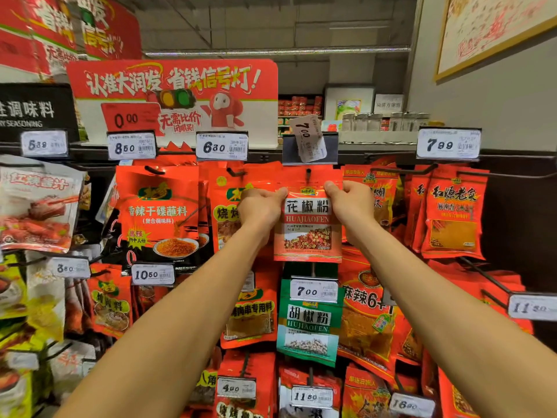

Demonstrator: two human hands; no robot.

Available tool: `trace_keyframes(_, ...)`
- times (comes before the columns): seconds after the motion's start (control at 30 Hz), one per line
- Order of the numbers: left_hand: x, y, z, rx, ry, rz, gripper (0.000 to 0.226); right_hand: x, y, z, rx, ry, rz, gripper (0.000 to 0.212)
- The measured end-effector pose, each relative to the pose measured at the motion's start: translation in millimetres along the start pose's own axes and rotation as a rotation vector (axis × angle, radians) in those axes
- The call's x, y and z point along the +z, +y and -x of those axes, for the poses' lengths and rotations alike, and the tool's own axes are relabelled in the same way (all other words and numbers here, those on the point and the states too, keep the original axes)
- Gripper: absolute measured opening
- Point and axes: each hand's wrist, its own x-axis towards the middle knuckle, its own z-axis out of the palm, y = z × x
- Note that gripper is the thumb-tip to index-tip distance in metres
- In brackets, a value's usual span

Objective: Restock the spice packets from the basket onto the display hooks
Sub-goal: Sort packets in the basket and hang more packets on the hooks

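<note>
Red huajiao powder packet [308,224] hangs upright, flat, label forward. Top hole on black display hook [308,173] at 12 o'clock.

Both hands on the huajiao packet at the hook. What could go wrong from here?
1. The red packet may miss the hook: both hands, left hand and right hand, pinch its upper corners, and whether the hole is on cannot be told.
2. The loose price tag above hangs crooked and might get knocked off.

packet [307,224] on hook [308,173], between both hands, above another packet [307,321]
</note>
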Motion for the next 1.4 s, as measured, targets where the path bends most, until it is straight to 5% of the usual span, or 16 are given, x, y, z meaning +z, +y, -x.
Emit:
trace_keyframes(0.33, 9.6, 16.4, -10.5, -0.049, -0.011, -0.139, 0.033, 11.0, 4.9, -35.2, 0.215, -0.113, -0.02, 0.033)
trace_keyframes(0.53, -26.9, -1.9, 12.5, 0.039, -0.157, -0.06, 0.023, -11.7, 17.5, -4.4, -0.002, 0.061, 0.182, 0.024)
trace_keyframes(0.8, -108.3, -31.9, 61.8, 0.053, -0.459, 0.114, 0.018, -33.2, 16.8, 88.9, 0.066, -0.173, -0.184, 0.02)
trace_keyframes(0.9, -135.0, -63.9, 83.5, -0.029, -0.473, 0.198, 0.017, -30.6, 31.7, 135.2, 0.152, -0.2, -0.263, 0.009)
trace_keyframes(1.07, -164.4, -146.5, 124.4, -0.208, -0.507, 0.246, 0.028, -16.8, 91.0, 219.0, 0.339, -0.222, -0.308, 0.022)
trace_keyframes(1.4, -197.1, -358.6, 234.3, -0.885, -0.379, 0.055, 0.017, 29.7, 267.8, 384.8, 0.973, -0.377, 0.035, 0.022)
